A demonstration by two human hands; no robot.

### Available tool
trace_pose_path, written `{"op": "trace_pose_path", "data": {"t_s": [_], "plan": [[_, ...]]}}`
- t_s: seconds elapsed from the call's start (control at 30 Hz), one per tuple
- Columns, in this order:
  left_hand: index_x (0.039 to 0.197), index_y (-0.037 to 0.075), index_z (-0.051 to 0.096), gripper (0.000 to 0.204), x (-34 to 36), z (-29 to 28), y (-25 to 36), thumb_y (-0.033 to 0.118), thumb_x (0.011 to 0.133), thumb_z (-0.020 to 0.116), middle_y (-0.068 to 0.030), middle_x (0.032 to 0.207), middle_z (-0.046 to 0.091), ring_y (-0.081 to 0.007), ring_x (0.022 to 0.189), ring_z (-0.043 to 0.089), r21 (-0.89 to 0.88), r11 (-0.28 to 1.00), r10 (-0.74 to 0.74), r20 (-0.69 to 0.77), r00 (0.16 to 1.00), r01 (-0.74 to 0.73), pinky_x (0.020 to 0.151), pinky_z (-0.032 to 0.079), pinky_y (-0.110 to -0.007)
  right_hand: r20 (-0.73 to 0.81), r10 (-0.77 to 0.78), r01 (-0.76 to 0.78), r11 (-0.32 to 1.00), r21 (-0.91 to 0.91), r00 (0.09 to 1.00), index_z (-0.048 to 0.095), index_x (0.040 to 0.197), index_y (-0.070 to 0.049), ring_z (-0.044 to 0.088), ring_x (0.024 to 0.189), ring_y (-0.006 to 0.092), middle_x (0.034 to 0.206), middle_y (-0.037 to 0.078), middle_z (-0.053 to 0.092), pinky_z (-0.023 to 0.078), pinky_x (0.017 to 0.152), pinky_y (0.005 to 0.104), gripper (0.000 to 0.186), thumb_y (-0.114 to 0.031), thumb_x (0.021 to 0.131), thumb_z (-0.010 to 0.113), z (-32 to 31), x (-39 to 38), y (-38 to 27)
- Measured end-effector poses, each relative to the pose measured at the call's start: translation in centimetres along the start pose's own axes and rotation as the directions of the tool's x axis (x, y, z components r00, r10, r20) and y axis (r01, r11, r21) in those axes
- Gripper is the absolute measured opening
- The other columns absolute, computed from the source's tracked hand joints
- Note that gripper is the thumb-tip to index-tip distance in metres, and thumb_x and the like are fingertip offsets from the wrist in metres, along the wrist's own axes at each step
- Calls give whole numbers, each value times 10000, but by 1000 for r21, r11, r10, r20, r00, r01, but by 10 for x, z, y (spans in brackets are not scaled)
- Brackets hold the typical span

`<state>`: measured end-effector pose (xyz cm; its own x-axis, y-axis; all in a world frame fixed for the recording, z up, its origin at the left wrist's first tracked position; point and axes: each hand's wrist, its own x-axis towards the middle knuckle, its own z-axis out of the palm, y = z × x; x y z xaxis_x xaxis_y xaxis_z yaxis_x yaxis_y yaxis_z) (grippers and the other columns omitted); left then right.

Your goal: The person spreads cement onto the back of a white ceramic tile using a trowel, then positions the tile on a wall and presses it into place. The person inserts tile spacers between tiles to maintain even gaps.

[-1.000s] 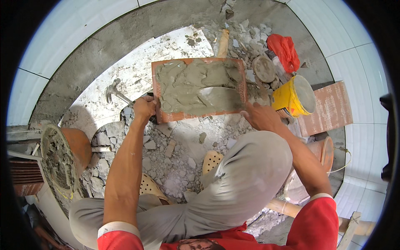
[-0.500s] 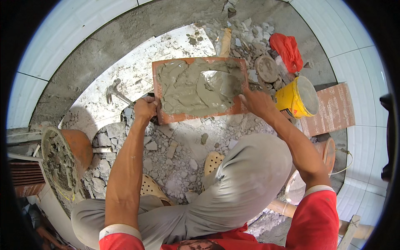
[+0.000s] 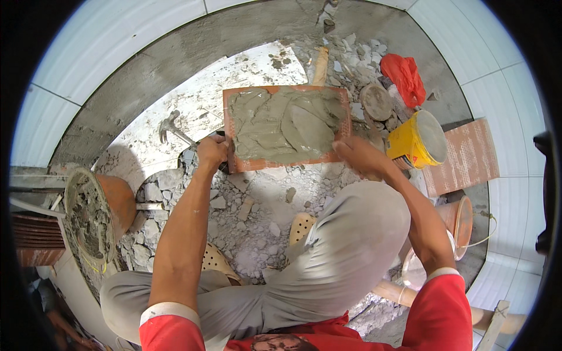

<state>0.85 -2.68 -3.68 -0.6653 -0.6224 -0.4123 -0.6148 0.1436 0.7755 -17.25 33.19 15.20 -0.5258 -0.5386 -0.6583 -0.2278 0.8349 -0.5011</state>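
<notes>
A rectangular red-brown tile (image 3: 257, 167) is held level in front of me, its upper face spread with wet grey mortar (image 3: 287, 126). My left hand (image 3: 212, 151) is closed on the tile's left edge. At the lower right corner my right hand (image 3: 358, 154) grips the tile, fingers partly hidden beneath it. Just beyond my left hand, a claw hammer (image 3: 171, 127) lies with its head on a white, mortar-splashed board (image 3: 175, 93); its handle runs under that hand.
An orange bucket of mortar (image 3: 120, 202) stands left. To the right are a yellow bucket (image 3: 407, 140), a red plastic bag (image 3: 403, 76) and another tile (image 3: 465, 155). Broken rubble (image 3: 246, 205) covers the ground around my sandals (image 3: 300, 227). A person's arm (image 3: 64, 327) shows at lower left.
The mortar's bare-looking bright patch near the tile's upper right is now smooth grey. My right hand has shifted slightly down and left along the tile's edge. Both hands still hold the tile.
</notes>
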Motion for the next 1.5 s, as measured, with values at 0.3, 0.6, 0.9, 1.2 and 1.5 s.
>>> {"op": "trace_pose_path", "data": {"t_s": [0.3,0.6,0.9,1.2,1.5], "plan": [[1075,-36,738,195,-6,-1,11,94,940,685,-69,843,726,-146,660,657,-43,997,-57,5,998,57,566,549,-293,-209,-460,148,624,-767,863,559,1086,-82,708,811,424,817,209,678,558,683,543,305,-362,981,613,23,39,12],[1069,-38,742,190,-11,-3,14,102,953,685,-77,849,728,-152,684,666,39,998,-49,-4,999,49,582,562,-306,-217,-517,223,659,-718,828,602,1045,-61,702,802,431,858,228,711,547,703,540,318,-375,1016,562,13,90,15],[1051,-5,767,209,-10,-1,9,137,913,699,-87,801,730,-160,643,672,-50,998,-26,-20,999,25,606,567,-305,100,-50,55,997,-48,994,624,959,-10,669,612,284,810,173,678,529,532,448,407,-394,1014,500,12,58,-20],[1097,-23,762,234,-12,-3,17,130,924,723,-72,811,732,-142,632,663,35,997,-62,-9,998,62,567,562,-290,131,240,-268,724,635,962,600,975,-95,480,498,98,677,-10,545,394,404,282,397,-479,1033,517,9,32,-25],[963,96,820,226,-2,3,0,228,817,708,-149,823,762,-288,800,745,35,999,-37,-41,998,38,790,569,-378,159,112,-163,917,364,981,618,929,-87,479,487,99,671,-17,546,416,426,287,428,-497,1027,541,-37,69,-62]]}}
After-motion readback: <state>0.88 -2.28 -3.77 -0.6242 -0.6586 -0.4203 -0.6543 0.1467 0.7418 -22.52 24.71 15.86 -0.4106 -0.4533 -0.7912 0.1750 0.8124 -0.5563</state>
